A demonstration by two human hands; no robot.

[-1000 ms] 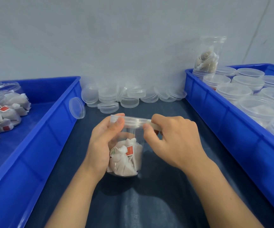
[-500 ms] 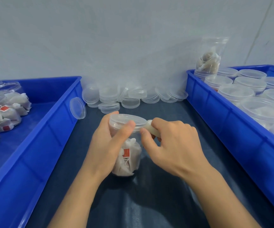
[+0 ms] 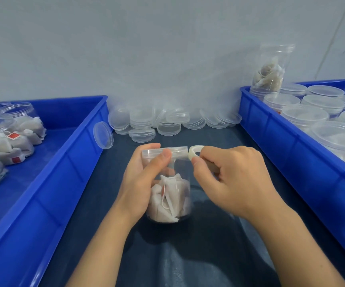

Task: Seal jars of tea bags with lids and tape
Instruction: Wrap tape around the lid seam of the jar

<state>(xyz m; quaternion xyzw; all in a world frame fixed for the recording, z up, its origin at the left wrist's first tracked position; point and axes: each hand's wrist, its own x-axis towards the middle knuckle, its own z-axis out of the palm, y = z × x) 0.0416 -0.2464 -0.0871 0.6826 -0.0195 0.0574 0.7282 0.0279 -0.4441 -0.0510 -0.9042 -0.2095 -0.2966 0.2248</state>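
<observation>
Dark blue cloth (image 3: pixel 188 255) covers the work surface between two blue plastic bins. At its middle stands a clear plastic jar (image 3: pixel 177 195) of white tea bags (image 3: pixel 167 201), upright and capped with a clear lid (image 3: pixel 165 152). The left hand (image 3: pixel 140 183) grips the jar from its left side, fingers wrapped behind it and thumb pressed across the lid's rim at the front. The right hand (image 3: pixel 229 179) pinches a small roll of pale tape (image 3: pixel 195 153) between thumb and forefinger, the roll touching the right edge of the lid. To the left, the left bin (image 3: pixel 63 172) holds open jars (image 3: pixel 3 129) lying on their sides, tea bags with red tags showing inside. To the right, the right bin (image 3: pixel 291 154) is packed with lidded jars (image 3: pixel 304 114) standing upright. Farther back, loose clear lids (image 3: pixel 167 121) lie heaped against the grey wall (image 3: pixel 146 48), one leaning on the left bin's corner. Another clear jar (image 3: pixel 271 69) with beige contents stands on top of the jars at the right bin's far corner.
</observation>
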